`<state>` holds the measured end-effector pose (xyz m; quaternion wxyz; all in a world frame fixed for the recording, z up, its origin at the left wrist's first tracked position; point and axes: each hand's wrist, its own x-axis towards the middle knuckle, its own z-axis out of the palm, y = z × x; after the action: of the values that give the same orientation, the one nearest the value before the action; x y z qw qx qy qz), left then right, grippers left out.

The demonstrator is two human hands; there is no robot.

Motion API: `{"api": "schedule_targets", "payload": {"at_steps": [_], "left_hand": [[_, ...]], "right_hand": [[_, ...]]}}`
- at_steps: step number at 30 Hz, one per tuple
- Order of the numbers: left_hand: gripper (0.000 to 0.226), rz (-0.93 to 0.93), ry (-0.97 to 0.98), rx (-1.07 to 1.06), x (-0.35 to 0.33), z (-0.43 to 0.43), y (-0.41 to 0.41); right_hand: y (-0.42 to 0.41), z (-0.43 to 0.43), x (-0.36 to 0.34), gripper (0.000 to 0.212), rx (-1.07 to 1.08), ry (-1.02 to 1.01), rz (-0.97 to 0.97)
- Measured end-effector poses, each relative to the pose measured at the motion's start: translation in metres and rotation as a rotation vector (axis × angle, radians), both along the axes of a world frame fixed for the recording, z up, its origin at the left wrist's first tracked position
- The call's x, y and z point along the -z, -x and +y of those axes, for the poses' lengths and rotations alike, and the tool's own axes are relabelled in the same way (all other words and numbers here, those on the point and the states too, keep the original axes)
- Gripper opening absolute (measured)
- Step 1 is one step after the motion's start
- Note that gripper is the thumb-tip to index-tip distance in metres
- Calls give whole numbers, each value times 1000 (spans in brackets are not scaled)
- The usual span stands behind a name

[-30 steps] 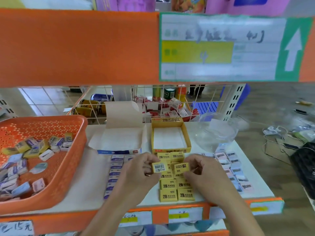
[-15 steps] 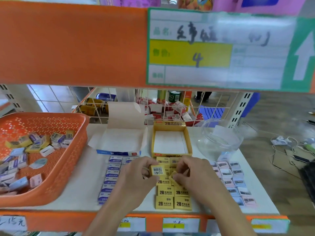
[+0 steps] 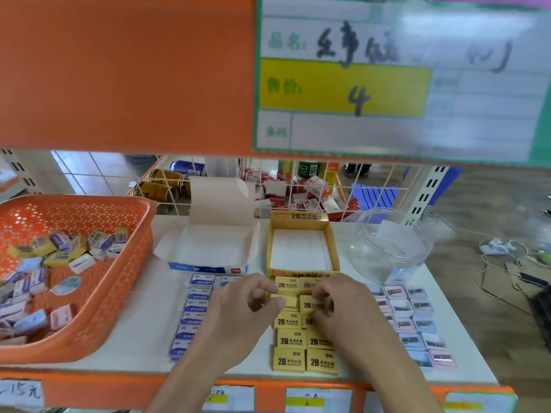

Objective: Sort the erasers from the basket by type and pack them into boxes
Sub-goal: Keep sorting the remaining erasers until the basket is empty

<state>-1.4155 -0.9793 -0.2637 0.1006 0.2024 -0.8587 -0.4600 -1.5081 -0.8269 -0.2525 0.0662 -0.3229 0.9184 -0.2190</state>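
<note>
- Pinching a yellow eraser (image 3: pixel 286 302) by its near edge, the left hand (image 3: pixel 238 320) is holding it between thumb and curled fingers, low over the yellow rows (image 3: pixel 304 350).
- Right hand (image 3: pixel 348 311) is curling its fingers onto the neighbouring eraser (image 3: pixel 311 305); pinching or only pressing, cannot tell.
- Erasers are looking light, stiff and paper-sleeved, so probably slippery; taking them by the short sides is seeming safest.
- Yellow box (image 3: pixel 298 217) is sitting open just behind the rows, with blue erasers (image 3: pixel 195 311) lying left and pink erasers (image 3: pixel 417 329) right.
- Orange basket (image 3: pixel 125 278), far left, is holding the unsorted mix (image 3: pixel 59 254).
</note>
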Motion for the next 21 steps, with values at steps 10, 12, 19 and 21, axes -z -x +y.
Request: {"api": "schedule_targets", "payload": {"at_steps": [10,12,19,21], "left_hand": [[23,-32,47,10,-2,0,8],[20,-60,60,21,-2,0,8],[10,-130,158,42,0,9,10],[9,-103,177,54,-3,10,9]], "right_hand": [[-2,5,-2,16,13,115,-4],[-3,6,-3,14,17,132,-9],[-5,8,-4,13,22,116,-15],[-4,8,-4,12,24,109,-10]]}}
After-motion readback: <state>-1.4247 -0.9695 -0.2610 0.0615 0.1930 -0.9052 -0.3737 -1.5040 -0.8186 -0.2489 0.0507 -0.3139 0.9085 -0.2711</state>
